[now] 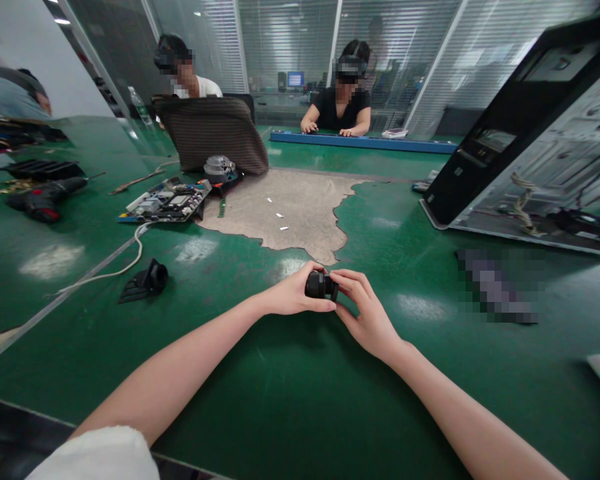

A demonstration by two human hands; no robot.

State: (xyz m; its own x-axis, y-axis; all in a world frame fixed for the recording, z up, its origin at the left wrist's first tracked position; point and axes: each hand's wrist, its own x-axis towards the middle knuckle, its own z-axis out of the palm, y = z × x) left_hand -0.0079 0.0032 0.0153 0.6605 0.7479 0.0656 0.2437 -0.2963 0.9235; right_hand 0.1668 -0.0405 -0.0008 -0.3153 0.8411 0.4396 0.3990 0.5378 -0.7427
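A small black cylindrical part (316, 285), stepped and narrower toward its right end, is between my two hands over the green table. My left hand (293, 291) is closed around its wider left end. At the other end, the thumb and fingers of my right hand (361, 305) pinch the rim. Its exact kind is not clear from here. To the left lies a black plastic piece (147, 280) with a flat foot and a round socket.
A circuit board (167, 201) and cooling fan (221, 170) stand beyond, near a mesh chair back (210, 132). A cordless drill (45, 199) lies left. An open computer case (520, 147) stands right. Two people sit opposite, one by a blue bar (365, 141); another is far left.
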